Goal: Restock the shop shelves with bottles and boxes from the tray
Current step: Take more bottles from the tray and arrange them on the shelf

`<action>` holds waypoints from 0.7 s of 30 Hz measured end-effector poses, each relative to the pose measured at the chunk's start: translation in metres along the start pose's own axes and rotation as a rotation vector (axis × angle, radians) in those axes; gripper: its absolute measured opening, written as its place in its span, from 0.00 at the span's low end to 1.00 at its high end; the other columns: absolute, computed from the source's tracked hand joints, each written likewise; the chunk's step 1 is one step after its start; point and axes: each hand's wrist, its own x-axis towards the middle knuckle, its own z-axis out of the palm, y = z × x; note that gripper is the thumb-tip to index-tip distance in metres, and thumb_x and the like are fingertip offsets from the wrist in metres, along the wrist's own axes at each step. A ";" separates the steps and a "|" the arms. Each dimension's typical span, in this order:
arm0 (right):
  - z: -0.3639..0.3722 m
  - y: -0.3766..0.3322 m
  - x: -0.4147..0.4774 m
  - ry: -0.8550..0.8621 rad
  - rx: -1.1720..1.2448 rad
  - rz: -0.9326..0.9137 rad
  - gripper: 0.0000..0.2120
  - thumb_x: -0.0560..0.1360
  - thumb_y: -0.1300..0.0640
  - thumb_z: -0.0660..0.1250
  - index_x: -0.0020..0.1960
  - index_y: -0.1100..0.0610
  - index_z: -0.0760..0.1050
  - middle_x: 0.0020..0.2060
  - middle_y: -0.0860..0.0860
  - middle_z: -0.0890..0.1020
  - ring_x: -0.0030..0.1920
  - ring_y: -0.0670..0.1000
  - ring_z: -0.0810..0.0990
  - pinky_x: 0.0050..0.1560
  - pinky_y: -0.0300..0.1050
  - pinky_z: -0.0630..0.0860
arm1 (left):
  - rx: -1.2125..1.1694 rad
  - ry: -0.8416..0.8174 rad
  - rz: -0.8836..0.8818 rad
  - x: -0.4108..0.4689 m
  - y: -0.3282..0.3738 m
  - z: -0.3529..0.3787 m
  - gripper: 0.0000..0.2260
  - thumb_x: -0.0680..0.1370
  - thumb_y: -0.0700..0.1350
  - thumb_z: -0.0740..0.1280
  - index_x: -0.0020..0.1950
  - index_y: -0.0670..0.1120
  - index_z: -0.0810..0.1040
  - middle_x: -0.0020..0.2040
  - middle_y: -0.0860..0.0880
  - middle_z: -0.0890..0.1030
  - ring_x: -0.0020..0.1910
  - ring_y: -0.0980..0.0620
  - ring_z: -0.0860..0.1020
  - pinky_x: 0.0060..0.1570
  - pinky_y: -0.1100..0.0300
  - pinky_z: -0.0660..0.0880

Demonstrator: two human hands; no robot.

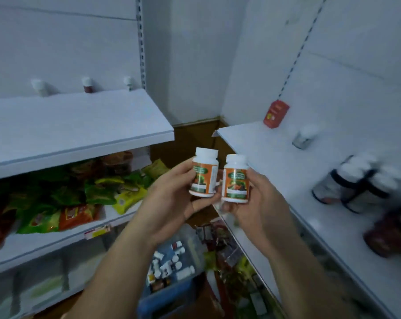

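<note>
Two white-capped, orange-labelled pill bottles are up at the centre: the left bottle (204, 172) held in the left hand (169, 199), the right bottle (236, 180) in the right hand (259, 203). At ten o'clock three bottle tops peek over the upper shelf board (79, 125): one white cap (37, 85), one dark red bottle (87, 85), one more white top (127, 81). At two o'clock stand one red box (276, 113) and one white-lidded jar (306, 137). At three o'clock is a huddle of dark-and-white containers (356, 183), too blurred to count. At four o'clock, one dark red jar (388, 236). At six o'clock, one blue-based tray (167, 298) with a dozen or so small bottles (178, 259). At nine o'clock, heaped snack packets (98, 192), uncountable, and one price tag (97, 231).
</note>
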 end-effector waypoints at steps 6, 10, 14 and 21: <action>-0.089 -0.055 -0.121 0.309 -0.005 -0.353 0.14 0.82 0.61 0.63 0.65 0.64 0.75 0.46 0.62 0.81 0.39 0.58 0.79 0.34 0.51 0.75 | 0.081 -0.248 -0.192 0.021 -0.082 0.127 0.19 0.84 0.43 0.64 0.73 0.39 0.75 0.68 0.35 0.79 0.64 0.37 0.80 0.51 0.51 0.84; -0.137 -0.080 -0.221 0.533 0.053 -0.511 0.13 0.84 0.62 0.57 0.62 0.62 0.78 0.44 0.59 0.83 0.38 0.55 0.81 0.32 0.49 0.78 | 0.095 -0.450 -0.308 -0.001 -0.137 0.216 0.19 0.81 0.44 0.66 0.71 0.39 0.77 0.64 0.36 0.82 0.59 0.41 0.82 0.51 0.51 0.84; -0.173 -0.083 -0.314 0.743 0.059 -0.630 0.13 0.85 0.60 0.56 0.60 0.58 0.79 0.42 0.57 0.83 0.36 0.53 0.80 0.32 0.50 0.75 | 0.079 -0.622 -0.444 -0.046 -0.190 0.287 0.17 0.81 0.43 0.69 0.70 0.41 0.78 0.58 0.40 0.84 0.55 0.43 0.83 0.51 0.50 0.83; -0.216 -0.061 -0.484 0.964 0.061 -0.736 0.13 0.86 0.56 0.55 0.59 0.58 0.77 0.42 0.57 0.82 0.36 0.53 0.78 0.32 0.48 0.74 | 0.112 -0.827 -0.576 -0.159 -0.276 0.380 0.15 0.81 0.43 0.66 0.66 0.42 0.81 0.59 0.38 0.84 0.55 0.42 0.83 0.52 0.49 0.84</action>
